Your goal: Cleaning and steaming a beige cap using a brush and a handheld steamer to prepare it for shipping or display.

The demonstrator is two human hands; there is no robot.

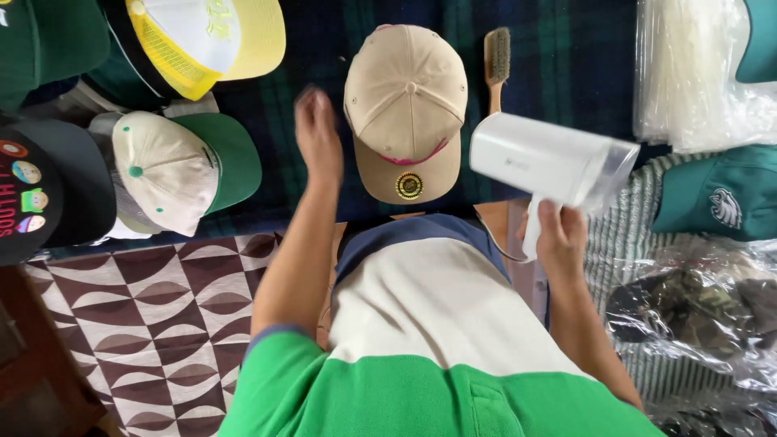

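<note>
Two bare hands are working above a beige cap [405,105] that is lying crown-up on a dark plaid cloth [566,57], its brim, bearing a round gold sticker [409,186], pointing toward the person. The right hand [561,235] is closing fully around the handle of a white handheld steamer [546,162], whose body is hanging just right of the cap with its wide clear-fronted end facing right, away from the cap; a thin cord is trailing down from the handle. The left hand [317,133] is hovering open and motion-blurred just left of the crown, holding nothing and not clearly touching the cap. Behind the cap, a wooden brush [496,61] is lying near its right edge. Further left, a cream-and-green cap [174,166], a yellow mesh cap [198,40] and a black cap with round patches [40,190] are resting close together; at right, teal caps [716,194] and clear plastic bags [696,73] are crowding the surface. As a judgement, the open left palm, being so near the steamer, is risking a scald should the steamer swing across while hot, and the trailing cord could be snagging on the person's shirt, jerking the steamer onto the cap.
</note>
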